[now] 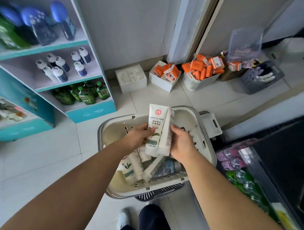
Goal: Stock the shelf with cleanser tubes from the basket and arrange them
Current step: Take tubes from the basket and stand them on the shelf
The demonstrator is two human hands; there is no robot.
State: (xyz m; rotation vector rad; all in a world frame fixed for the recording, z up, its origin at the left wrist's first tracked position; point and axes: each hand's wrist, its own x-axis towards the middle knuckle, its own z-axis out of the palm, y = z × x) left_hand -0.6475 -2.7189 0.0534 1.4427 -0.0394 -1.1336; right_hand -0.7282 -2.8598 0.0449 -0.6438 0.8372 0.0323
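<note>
- Left hand [137, 137]: fingers curled round the front tube [155, 125], thumb pressed on its printed face. Grip clamped.
- Right hand [183, 144]: fingers wrapped round the second tube [166, 133], which is seen edge-on. Grip clamped.
- Both tubes are white, roughly upright with the flat end up, and pressed side by side between the two hands. The front tube carries a red round logo and a green leaf print.
- Both tubes are held in the air directly above the cream basket [103, 130], which stands on the tiled floor [39, 161].
- Basket contents: several loose tubes [130, 168] lie crossed over one another at the near end, below the hands. Exact count cannot be told.
- Shelf [93, 110]: teal and white unit, to the left of the basket and well apart from the hands.
  - bottom level: green pouches [83, 93]
  - middle level: white bottles [62, 66]
  - top level: blue-capped bottles [38, 24], blurred
- Along the far wall: orange boxes [203, 68] heaped in white containers, with a grey basket [262, 80] to their right.
- Bottom edge of view: a dark trouser leg [152, 220] and a white shoe [123, 219].
</note>
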